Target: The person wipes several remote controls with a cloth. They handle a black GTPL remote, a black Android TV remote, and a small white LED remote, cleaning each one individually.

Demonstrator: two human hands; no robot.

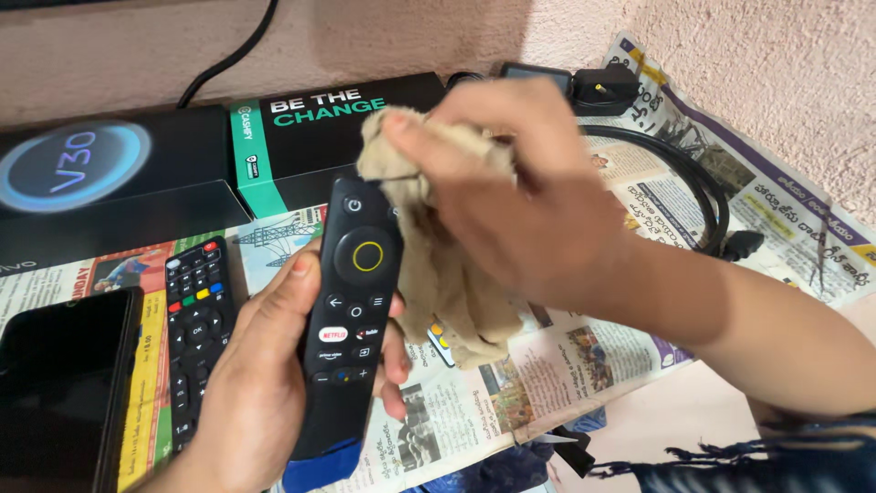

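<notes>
While the left hand point(260, 383) holds it upright over the newspaper, the slim black remote point(351, 310) is the item being wiped.

- Left hand: grip wrapped around the lower half of the slim black remote, thumb along its left edge, fingers curled behind. The remote is lifted off the surface, buttons facing up, a blue band at its foot.
- Right hand point(520, 201): grip bunched tight on a tan cloth point(447, 265), fingertips pressing a fold of it against the remote's top right corner, just beside the power button. The rest of the cloth hangs down along the remote's right side.
- Progress, as I judge it: wiping is under way at the top end; the ring pad and lower buttons lie uncovered, and whether they are already clean cannot be told.
- Second remote point(193, 338), black with coloured buttons: lying flat on the newspaper point(511, 383), apart from both hands.
- Dark phone point(59, 383): at the left, screen blank.
- Two dark boxes point(182, 164): against the wall.
- Black cable point(693, 183) with plug adapter point(602, 89): coiled at the far right.
</notes>
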